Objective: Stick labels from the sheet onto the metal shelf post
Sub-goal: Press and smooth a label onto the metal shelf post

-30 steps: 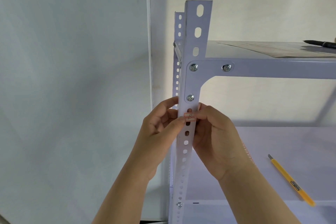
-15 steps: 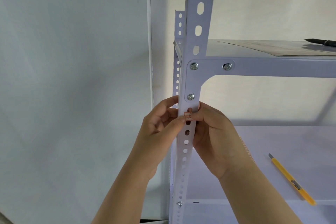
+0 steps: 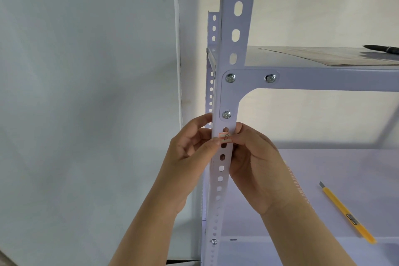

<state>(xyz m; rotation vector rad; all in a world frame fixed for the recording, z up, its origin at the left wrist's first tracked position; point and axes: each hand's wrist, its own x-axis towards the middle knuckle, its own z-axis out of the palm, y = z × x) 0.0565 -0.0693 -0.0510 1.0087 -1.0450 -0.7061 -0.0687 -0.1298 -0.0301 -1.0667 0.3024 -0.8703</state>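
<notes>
Flanking the white metal shelf post [image 3: 224,101] at mid-height: left hand [image 3: 190,157] and right hand [image 3: 254,166], one on each side. Left thumb tip presses the left end of a small red-bordered label [image 3: 225,138] flat against the post's front face, just below a bolt [image 3: 226,114]; the other left fingers curl behind the post. Right grip pinches the post edge at the label's right end. Upper shelf [image 3: 323,81]: a flat sheet [image 3: 328,56] and a black pen [image 3: 382,48]. Lower shelf [image 3: 323,168]: a yellow utility knife [image 3: 347,214], well apart from the hands.
</notes>
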